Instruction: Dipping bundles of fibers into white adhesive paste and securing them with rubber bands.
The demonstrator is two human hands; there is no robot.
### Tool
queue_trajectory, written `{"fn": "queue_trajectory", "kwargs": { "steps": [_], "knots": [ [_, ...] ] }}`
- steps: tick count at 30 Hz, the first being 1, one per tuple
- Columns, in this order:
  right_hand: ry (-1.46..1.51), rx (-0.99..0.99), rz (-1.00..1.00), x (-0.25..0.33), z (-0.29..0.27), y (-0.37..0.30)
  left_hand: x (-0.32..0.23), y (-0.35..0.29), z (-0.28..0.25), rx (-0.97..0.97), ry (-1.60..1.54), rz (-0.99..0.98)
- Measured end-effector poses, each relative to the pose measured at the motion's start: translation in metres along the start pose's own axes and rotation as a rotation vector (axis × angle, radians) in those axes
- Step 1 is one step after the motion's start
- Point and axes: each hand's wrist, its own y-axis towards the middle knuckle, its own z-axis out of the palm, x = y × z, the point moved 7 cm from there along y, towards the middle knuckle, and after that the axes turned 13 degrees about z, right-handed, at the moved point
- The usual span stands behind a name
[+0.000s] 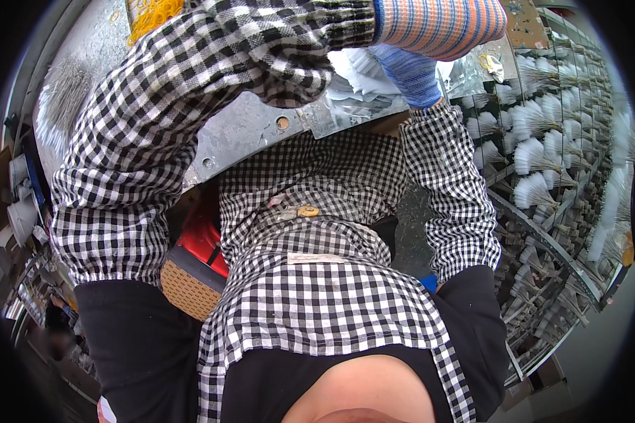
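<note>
A rack point(559, 252) holds white fan-shaped bundles point(533, 155); the left hand point(441, 28), stretched across, overlaps the right hand point(408, 72); white material point(361, 75) lies beside it on the metal table point(254, 130); what either hand's fingers grip, I can't say.

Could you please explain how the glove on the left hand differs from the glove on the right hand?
Colour: the left glove has orange, blue and pale stripes, while the right glove looks mostly blue.
View: the left glove is in front and is cut by the picture's top edge, while the right glove is partly hidden behind it.
Shared: both are worn with black-and-white checked sleeves.
</note>
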Motion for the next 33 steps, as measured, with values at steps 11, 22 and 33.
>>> {"fn": "queue_trajectory", "kwargs": {
  "steps": [11,22,33],
  "knots": [
    [0.130,0.189,0.254,-0.013,0.014,-0.007,-0.009,-0.006,0.006,0.031,0.053,0.049],
    [0.136,0.241,0.239,-0.014,0.022,-0.010,-0.018,-0.003,-0.008,0.079,0.116,0.119],
    [0.162,0.452,0.442,-0.007,0.017,-0.003,-0.017,-0.001,0.004,0.017,-0.051,0.102]
  ]
}}
